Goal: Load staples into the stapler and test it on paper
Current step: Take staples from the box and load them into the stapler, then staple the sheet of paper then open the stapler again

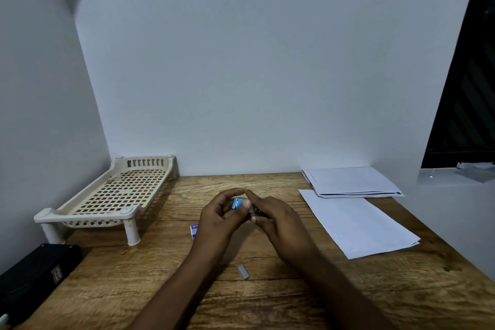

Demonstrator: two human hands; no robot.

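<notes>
Both hands [249, 215] around blue stapler [237, 203], mid-table [171, 262], far from edges.

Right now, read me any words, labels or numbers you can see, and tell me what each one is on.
None can be read.
Black box: a small label, too blurred to read.
Staple box: blue and white print, too small to read.
Folded papers: no print that can be made out.
Stapler: no marking visible, mostly hidden by the left hand and right hand.
</notes>
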